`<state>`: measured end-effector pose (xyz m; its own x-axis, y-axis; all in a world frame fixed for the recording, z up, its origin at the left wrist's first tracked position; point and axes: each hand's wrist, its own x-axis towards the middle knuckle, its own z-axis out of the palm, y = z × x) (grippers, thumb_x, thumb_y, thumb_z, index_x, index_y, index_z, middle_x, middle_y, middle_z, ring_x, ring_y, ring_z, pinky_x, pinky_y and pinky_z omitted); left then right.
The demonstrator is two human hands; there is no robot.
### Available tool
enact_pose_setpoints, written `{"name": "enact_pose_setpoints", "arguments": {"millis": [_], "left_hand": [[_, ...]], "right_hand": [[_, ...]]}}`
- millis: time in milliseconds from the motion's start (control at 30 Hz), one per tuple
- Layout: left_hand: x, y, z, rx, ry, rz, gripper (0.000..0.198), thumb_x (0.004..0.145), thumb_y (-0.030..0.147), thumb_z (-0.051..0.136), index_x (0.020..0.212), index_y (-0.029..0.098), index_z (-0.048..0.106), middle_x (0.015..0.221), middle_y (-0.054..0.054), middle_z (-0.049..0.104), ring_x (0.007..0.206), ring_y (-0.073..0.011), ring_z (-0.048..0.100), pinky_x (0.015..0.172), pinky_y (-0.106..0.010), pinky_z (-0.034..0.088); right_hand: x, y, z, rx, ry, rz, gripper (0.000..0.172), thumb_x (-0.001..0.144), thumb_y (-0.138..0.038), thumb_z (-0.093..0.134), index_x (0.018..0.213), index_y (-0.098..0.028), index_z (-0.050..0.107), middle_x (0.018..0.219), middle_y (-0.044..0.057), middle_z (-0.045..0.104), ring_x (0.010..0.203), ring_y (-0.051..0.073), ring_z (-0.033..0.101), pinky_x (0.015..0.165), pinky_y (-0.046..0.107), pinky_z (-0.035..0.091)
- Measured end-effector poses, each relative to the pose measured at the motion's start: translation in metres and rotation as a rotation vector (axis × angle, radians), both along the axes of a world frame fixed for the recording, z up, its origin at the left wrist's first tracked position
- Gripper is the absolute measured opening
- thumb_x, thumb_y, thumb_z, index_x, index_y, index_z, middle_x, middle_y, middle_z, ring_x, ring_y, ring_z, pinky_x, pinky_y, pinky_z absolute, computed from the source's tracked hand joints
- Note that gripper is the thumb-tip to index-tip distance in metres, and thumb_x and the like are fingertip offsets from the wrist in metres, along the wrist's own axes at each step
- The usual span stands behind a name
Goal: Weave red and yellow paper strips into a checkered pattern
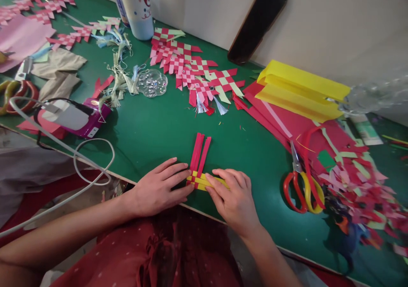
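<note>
Red paper strips stand away from me on the green table, crossed at their near end by yellow paper strips in a small weave. My left hand lies with its fingers stretched out, the fingertips touching the left edge of the weave. From the right, my right hand pinches the yellow strips between thumb and fingers. The right ends of these strips are partly hidden under that hand.
Woven paper fish lie behind the weave, beside a dish of beads. Scissors and paper scraps are on the right. A phone leans on the wall. A white cable loops over the left table edge.
</note>
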<state>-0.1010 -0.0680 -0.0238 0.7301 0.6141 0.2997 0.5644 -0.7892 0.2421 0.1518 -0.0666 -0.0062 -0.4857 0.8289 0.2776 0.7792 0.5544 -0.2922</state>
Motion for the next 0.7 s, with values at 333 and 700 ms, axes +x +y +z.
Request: {"name": "enact_pose_setpoints", "arguments": {"millis": [333,700], "left_hand": [[0.001,-0.002,0.007,0.018,0.019,0.047,0.028,0.094,0.034,0.059,0.122,0.03,0.063,0.13,-0.004,0.06,0.133,-0.0254,0.046,0.117,-0.051,0.029],[0.022,-0.018,0.0,0.059,0.086,0.034,0.062,0.093,0.059,0.05,0.135,0.013,0.052,0.137,-0.008,0.058,0.129,-0.0236,0.049,0.115,-0.04,0.034]], "right_hand": [[0.004,0.006,0.004,0.01,-0.024,0.176,0.02,0.094,-0.023,0.058,0.108,-0.026,0.071,0.109,0.001,0.073,0.099,0.019,0.053,0.089,0.037,0.039],[0.005,0.004,-0.001,0.012,0.015,0.156,0.021,0.094,-0.024,0.059,0.111,-0.027,0.07,0.112,-0.001,0.073,0.099,0.018,0.053,0.089,0.036,0.036]]}}
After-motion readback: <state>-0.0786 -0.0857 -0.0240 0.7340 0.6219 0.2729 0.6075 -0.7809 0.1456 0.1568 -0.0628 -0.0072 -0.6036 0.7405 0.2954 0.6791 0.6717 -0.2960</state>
